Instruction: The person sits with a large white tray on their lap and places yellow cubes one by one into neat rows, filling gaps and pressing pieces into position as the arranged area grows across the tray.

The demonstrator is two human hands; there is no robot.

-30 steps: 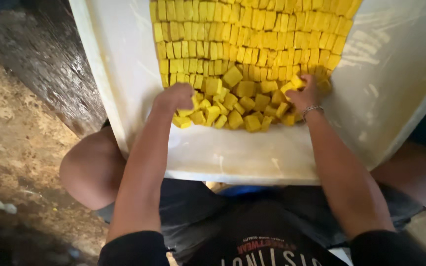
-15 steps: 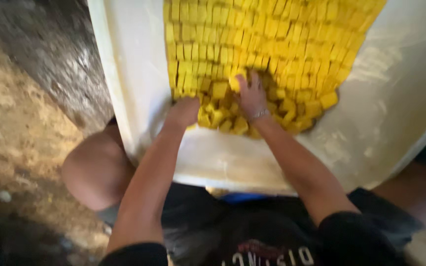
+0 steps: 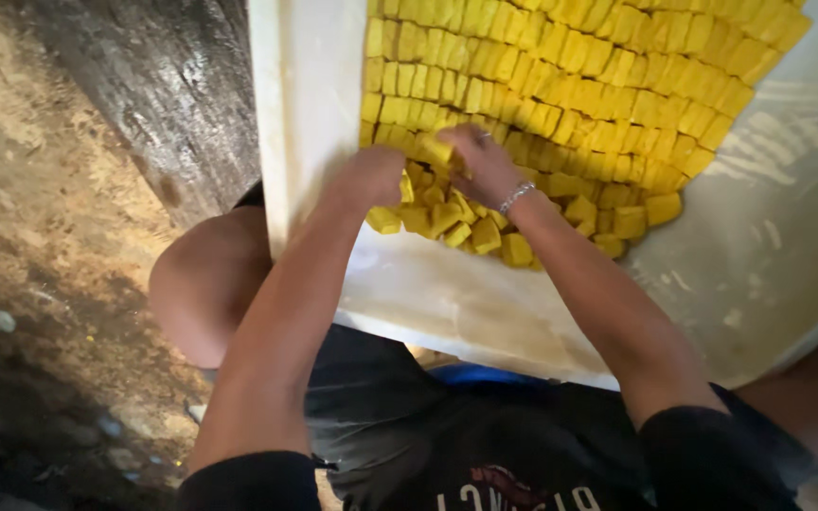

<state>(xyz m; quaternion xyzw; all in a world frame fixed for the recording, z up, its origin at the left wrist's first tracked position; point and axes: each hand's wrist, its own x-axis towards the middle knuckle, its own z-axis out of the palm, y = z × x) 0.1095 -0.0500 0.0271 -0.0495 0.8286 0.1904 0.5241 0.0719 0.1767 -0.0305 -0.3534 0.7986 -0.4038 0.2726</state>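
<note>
1. Yellow loose cubes [image 3: 456, 222] lie heaped at the near edge of the white board [image 3: 485, 303], under and between both hands.
2. Left hand [image 3: 371, 180]: fingers curled down into the heap; whether it holds a cube cannot be told.
3. Right hand [image 3: 480, 161], with a silver bracelet [image 3: 515, 197] at the wrist: fingers pinched on one yellow cube [image 3: 435, 149] at the edge of the packed rows.
4. Packed rows [image 3: 598, 85]: long axis runs from upper left to lower right across the board, tilted slightly downward toward the right.
5. The board rests across the person's knees; bare left knee [image 3: 205, 284] shows beside it, above an earthen floor [image 3: 40, 237].
</note>
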